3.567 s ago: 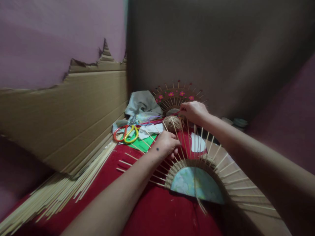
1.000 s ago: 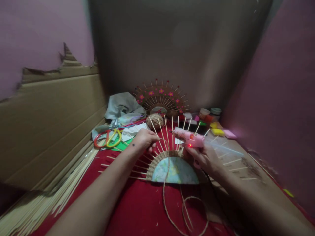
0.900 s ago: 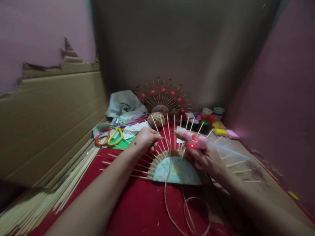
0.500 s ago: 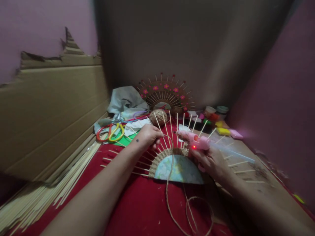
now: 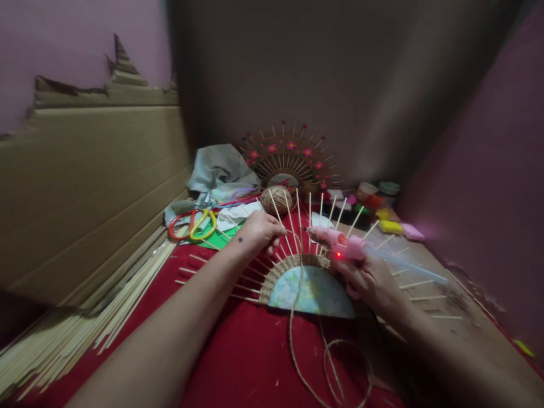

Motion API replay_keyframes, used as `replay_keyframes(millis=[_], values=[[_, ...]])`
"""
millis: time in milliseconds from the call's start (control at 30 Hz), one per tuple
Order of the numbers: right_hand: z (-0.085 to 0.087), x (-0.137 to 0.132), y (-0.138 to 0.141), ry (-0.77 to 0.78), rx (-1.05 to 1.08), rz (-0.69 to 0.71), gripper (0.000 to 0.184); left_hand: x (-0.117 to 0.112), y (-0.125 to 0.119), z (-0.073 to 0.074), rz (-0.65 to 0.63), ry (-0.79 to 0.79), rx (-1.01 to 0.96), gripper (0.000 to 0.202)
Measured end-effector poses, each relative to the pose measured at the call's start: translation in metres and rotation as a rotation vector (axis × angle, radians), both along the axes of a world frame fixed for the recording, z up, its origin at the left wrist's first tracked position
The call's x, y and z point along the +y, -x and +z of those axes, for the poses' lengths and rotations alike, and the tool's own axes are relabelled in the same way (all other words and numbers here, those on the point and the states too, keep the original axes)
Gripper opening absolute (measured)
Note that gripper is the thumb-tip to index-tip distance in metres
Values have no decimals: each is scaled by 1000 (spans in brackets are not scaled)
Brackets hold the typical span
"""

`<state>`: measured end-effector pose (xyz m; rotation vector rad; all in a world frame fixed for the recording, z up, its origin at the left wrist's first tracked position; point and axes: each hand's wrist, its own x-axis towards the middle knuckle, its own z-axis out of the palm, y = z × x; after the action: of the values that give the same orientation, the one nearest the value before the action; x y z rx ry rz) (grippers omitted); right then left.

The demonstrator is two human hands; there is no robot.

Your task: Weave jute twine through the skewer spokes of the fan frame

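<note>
A half-round fan piece (image 5: 312,292) with a pale blue-green face, a woven twine band and radiating wooden sticks lies on the red cloth (image 5: 238,351). My left hand (image 5: 259,232) is closed, pinching among the sticks at the fan's upper left. My right hand (image 5: 369,280) grips a pink glue gun (image 5: 340,245) with a red light on; its nozzle points left over the woven band. Loose twine (image 5: 306,362) runs from the fan toward me and curls into a loop.
A twine ball (image 5: 276,199) sits behind the fan, with a finished flowered fan (image 5: 291,161) against the back wall. Red and yellow scissors (image 5: 193,225), grey cloth (image 5: 221,170) and green paper lie at left. Bamboo sticks (image 5: 85,334) and cardboard (image 5: 85,187) line the left; small pots and coloured pieces (image 5: 382,209) lie right.
My right hand left the sticks near the twine ball and now holds the lit glue gun over the woven band. Loose twine now lies in front. The left hand stays on the sticks.
</note>
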<state>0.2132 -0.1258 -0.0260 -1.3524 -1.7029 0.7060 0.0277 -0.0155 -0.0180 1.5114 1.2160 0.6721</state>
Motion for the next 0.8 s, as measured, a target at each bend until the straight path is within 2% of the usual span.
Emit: replay_keyframes(millis=[167,367,500,667,800], values=[[0,0,1,26,20,-18,32,1,0,-2,-9,2,-7,10],[2,1,2,29,29,16,43,-2,-2,1,16,11,1,10],[1,2,1,26,25,20,40,-2,-1,1,13,-2,8,12],[-1,-1,-2,27,-1,-98,27,-2,-1,1,0,-20,12,15],[1,-7,-11,35,8,-235,31,-2,-1,2,4,-8,14,15]])
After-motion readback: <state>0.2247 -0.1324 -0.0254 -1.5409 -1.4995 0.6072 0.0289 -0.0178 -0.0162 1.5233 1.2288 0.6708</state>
